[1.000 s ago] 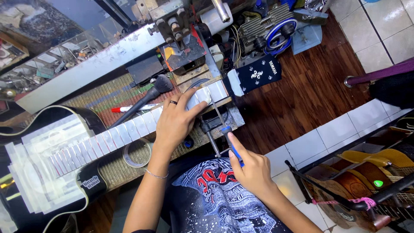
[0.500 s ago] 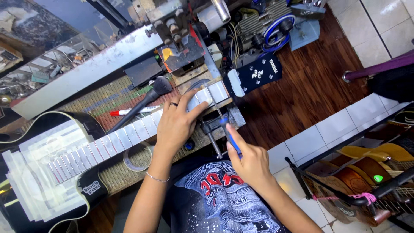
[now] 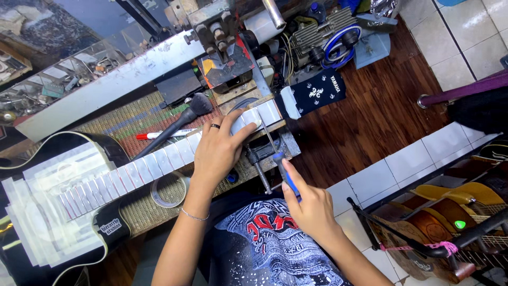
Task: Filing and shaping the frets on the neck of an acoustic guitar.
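Both arms are bare to the elbow, with no sleeves in sight. The left hand, near the middle of the frame, wears a dark ring on one finger, and a thin silvery chain bracelet circles its wrist. The right hand, lower centre, carries no jewellery. At the bottom edge shows a black shirt printed with red and pale grey graphics.

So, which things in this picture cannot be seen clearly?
- Head view: the guitar neck under the left hand; the hand covers that part.
- Head view: the tip of the blue-handled tool in the right hand; too thin to tell where it touches.
- Head view: the black guitar body; cut off by the left edge and covered by tape.
- Head view: small parts in the glass case; too small.
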